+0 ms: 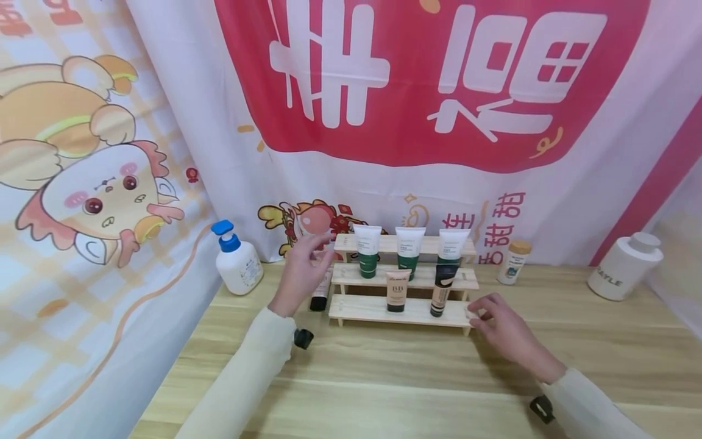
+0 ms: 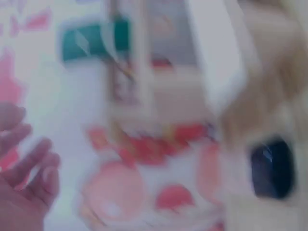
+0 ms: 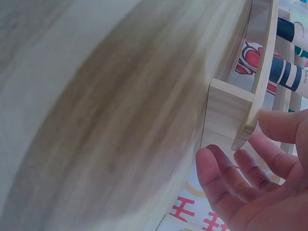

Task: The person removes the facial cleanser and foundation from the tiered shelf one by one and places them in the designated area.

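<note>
A wooden rack stands between two hands. The right hand has relaxed fingers touching the rack's bottom corner; the left hand, loosely open, hovers beside its top step.

The head view looks forward and down from above the person's arms, facing the stepped wooden rack on the surface and the banner behind it; the right wrist view sits very close to the rack's right end, tilted sideways along the surface; the left wrist view is blurred, close to the rack's left end; all three share the rack.
</note>
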A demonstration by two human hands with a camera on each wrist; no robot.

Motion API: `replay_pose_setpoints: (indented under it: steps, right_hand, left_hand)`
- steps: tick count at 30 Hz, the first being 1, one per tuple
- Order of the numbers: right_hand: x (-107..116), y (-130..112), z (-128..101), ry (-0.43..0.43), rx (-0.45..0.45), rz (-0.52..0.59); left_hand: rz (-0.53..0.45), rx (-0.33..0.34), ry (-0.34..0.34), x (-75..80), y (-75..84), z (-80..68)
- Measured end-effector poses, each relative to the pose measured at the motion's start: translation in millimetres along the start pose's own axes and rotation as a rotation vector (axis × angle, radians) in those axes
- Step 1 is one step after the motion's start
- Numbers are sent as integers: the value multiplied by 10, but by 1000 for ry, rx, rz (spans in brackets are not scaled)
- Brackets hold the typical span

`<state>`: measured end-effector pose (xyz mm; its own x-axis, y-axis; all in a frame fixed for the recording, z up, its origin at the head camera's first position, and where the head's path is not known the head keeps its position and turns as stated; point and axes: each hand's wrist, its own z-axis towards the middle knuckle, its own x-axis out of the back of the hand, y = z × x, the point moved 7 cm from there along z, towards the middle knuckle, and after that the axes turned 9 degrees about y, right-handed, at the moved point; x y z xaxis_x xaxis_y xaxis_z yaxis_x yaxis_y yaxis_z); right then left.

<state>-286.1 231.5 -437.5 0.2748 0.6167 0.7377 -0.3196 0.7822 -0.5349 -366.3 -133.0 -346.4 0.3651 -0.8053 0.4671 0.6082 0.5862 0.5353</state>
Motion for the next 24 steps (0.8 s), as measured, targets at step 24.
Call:
replay_pose_setpoints:
  steps: [24]
  right_hand:
    - [42,35,31,-13,-6,42]
  left_hand:
    - [-42,-235,-24,-641,822,-528]
